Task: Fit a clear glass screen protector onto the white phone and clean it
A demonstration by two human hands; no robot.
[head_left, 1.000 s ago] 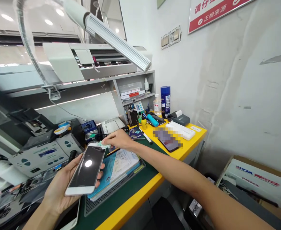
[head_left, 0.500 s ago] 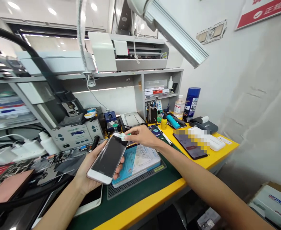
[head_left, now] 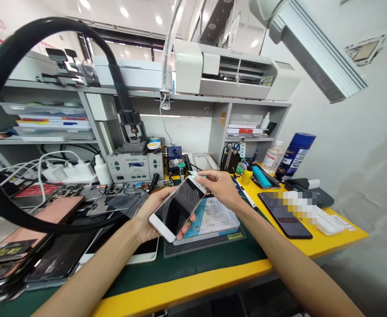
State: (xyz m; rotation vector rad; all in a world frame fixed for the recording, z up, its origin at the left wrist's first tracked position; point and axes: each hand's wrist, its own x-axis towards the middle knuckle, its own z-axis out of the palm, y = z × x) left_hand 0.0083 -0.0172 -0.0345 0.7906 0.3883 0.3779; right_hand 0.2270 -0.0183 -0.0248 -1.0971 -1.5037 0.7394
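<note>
My left hand (head_left: 149, 215) is closed round a white-framed smartphone (head_left: 179, 208), its dark glossy screen tilted up towards me. At the phone's upper end, the pinched fingers of my right hand (head_left: 221, 187) hold a small pale green and white piece (head_left: 197, 176), like a crumpled wipe, against the glass. My fingers partly hide that piece, so its exact kind is unclear. Beneath the phone lies a blue and white box or booklet (head_left: 218, 215) on a perforated grey mat (head_left: 200, 248).
Phone parts and a pink phone shell (head_left: 53, 213) crowd the left side, with a thick black hose (head_left: 2, 193) looping above. A soldering station (head_left: 136, 167) stands behind. To the right are a dark phone (head_left: 287, 218), a yellow bottle (head_left: 247, 175) and a blue spray can (head_left: 297, 154).
The camera view has swung left, bringing the black hose and more of the left bench into sight. Both hands keep hold of the phone and the pale green piece at its upper end.
</note>
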